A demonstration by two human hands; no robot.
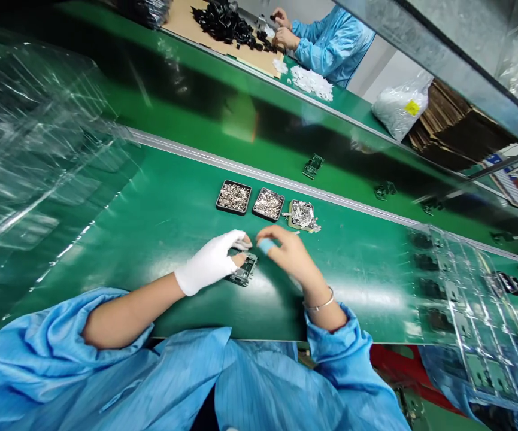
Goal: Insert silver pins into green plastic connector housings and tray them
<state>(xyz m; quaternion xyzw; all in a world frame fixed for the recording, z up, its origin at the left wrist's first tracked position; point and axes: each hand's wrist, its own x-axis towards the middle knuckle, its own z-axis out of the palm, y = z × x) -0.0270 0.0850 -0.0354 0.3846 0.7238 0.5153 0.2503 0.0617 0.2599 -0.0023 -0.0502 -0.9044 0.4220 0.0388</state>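
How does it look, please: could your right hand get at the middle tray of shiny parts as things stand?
Probably yes: the right hand is just short of the middle tray, which is uncovered, and only bare worktop shows between them.

On the table (173,206), the middle tray (264,218) has the left-hand tray (230,211) to its left and the right-hand tray (298,228) to its right. Behind it runs the rail (259,175); before it, slightly left, lies the circuit board (243,275).
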